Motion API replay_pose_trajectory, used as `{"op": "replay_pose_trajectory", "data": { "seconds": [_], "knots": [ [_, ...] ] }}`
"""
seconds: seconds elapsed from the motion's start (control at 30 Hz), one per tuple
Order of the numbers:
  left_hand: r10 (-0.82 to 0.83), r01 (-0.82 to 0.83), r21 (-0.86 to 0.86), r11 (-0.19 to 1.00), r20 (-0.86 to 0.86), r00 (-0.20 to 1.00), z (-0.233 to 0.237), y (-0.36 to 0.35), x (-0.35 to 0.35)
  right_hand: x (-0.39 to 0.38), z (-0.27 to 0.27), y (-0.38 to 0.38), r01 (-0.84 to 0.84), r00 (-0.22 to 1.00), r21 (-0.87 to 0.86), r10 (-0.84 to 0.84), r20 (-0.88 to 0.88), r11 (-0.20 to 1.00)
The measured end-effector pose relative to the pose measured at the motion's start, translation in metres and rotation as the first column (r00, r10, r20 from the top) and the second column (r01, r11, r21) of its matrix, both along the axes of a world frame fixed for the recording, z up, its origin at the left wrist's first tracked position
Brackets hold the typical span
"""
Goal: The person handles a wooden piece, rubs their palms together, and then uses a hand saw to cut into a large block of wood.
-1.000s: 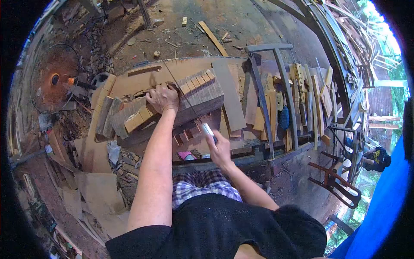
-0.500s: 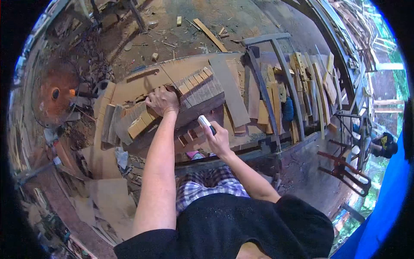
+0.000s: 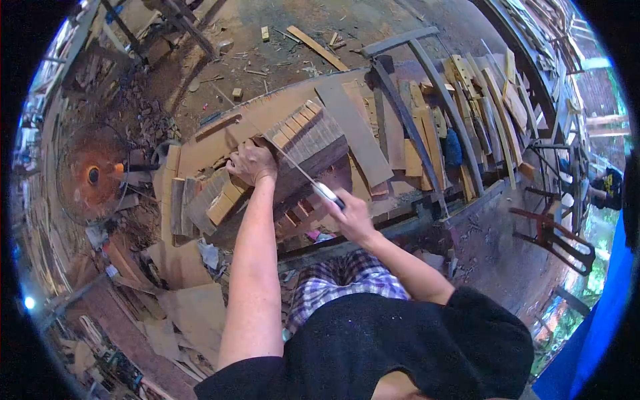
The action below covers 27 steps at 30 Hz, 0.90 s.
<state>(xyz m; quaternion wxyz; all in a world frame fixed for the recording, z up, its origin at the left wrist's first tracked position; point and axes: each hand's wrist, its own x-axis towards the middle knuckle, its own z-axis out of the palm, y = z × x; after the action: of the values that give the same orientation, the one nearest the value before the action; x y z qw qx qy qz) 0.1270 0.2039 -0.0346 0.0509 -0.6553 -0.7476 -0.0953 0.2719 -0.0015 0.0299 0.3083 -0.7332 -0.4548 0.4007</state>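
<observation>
My right hand (image 3: 353, 220) is closed round the white-and-black handle of a handsaw (image 3: 328, 195). Its thin blade, seen nearly edge-on, runs up and left to the near end of a long wooden block (image 3: 313, 143) with a row of notched, pale segments along its top. My left hand (image 3: 253, 165) curls its fingers over the wood just left of the blade, gripping it. Left of this hand lies another notched wooden piece (image 3: 227, 203) with pale segments. The wood under my left palm is hidden.
A workbench (image 3: 270, 100) carries a flat grey board (image 3: 353, 133) and several wood strips at right. A metal frame (image 3: 413, 117) stands over them. An orange-centred fan (image 3: 93, 175) is at left. A red-brown metal frame (image 3: 550, 233) stands at right; a person (image 3: 605, 190) is beyond.
My right hand has moved slightly down and right with the handsaw, and more of its blade shows. My left hand stays on the wood. The whole view has shifted a little.
</observation>
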Motion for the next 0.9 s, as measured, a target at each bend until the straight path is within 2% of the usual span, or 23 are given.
{"op": "replay_pose_trajectory", "data": {
  "seconds": [0.07, 0.1, 0.17, 0.23, 0.33, 0.4, 0.47, 0.53, 0.57, 0.63, 0.7, 0.73, 0.8, 0.83, 0.9],
  "knots": [
    [-0.004, 0.003, -0.006, 1.000, -0.005, 1.000, 0.007, -0.001, 0.005, 0.019, 0.004, -0.052, 0.027, 0.999, 0.034, -0.026, -0.019, 0.999],
    [0.012, -0.013, -0.013, 1.000, -0.006, 1.000, 0.012, -0.003, 0.006, 0.028, 0.014, -0.075, 0.057, 0.992, 0.033, -0.053, -0.111, 0.998],
    [0.011, -0.012, -0.026, 1.000, -0.034, 0.999, 0.012, -0.002, 0.006, 0.037, 0.029, -0.092, 0.034, 0.981, -0.144, -0.061, -0.186, 0.989],
    [-0.006, 0.005, -0.021, 1.000, -0.065, 0.998, 0.009, -0.002, 0.006, 0.025, 0.012, -0.066, 0.025, 0.999, 0.019, -0.024, -0.033, 1.000],
    [0.000, 0.000, 0.003, 1.000, -0.021, 1.000, -0.010, -0.001, -0.002, 0.003, 0.010, 0.013, 0.017, 0.997, 0.007, -0.017, -0.072, 1.000],
    [0.029, -0.033, -0.064, 0.997, -0.058, 0.998, -0.011, 0.003, -0.002, 0.003, 0.014, 0.004, 0.025, 0.998, -0.007, -0.026, -0.060, 1.000],
    [0.010, -0.013, -0.038, 0.999, -0.072, 0.997, -0.008, 0.003, 0.001, 0.015, 0.018, -0.024, -0.006, 1.000, -0.038, 0.006, -0.002, 0.999],
    [0.016, -0.018, -0.025, 1.000, -0.095, 0.995, 0.013, -0.005, 0.010, 0.034, 0.027, -0.067, 0.025, 0.990, -0.058, -0.033, -0.136, 0.998],
    [0.016, -0.020, -0.032, 0.999, -0.095, 0.995, 0.007, -0.004, 0.008, 0.042, 0.034, -0.078, -0.011, 0.991, -0.052, 0.004, -0.134, 0.999],
    [-0.004, 0.000, -0.036, 0.999, -0.106, 0.994, -0.001, -0.003, 0.002, 0.033, 0.024, -0.069, 0.007, 0.996, -0.016, -0.008, -0.090, 1.000],
    [-0.003, 0.001, -0.022, 1.000, -0.099, 0.995, -0.008, 0.000, -0.001, 0.015, 0.005, -0.026, -0.033, 0.999, -0.047, 0.034, 0.014, 0.998],
    [-0.001, 0.000, -0.012, 1.000, -0.093, 0.996, -0.010, 0.000, -0.002, 0.008, -0.009, -0.007, -0.033, 0.999, -0.042, 0.033, 0.009, 0.999],
    [-0.010, 0.007, -0.027, 1.000, -0.097, 0.995, -0.009, -0.002, -0.004, -0.004, -0.022, 0.018, -0.087, 0.993, 0.117, 0.076, 0.094, 0.989],
    [-0.013, 0.009, -0.043, 0.999, -0.087, 0.996, -0.009, -0.001, -0.003, -0.002, -0.019, 0.009, -0.076, 0.994, 0.118, 0.066, 0.090, 0.990],
    [-0.012, 0.008, -0.030, 1.000, -0.112, 0.994, -0.011, 0.002, -0.002, 0.016, 0.012, -0.025, -0.057, 0.998, -0.005, 0.057, 0.020, 0.998]
  ]
}}
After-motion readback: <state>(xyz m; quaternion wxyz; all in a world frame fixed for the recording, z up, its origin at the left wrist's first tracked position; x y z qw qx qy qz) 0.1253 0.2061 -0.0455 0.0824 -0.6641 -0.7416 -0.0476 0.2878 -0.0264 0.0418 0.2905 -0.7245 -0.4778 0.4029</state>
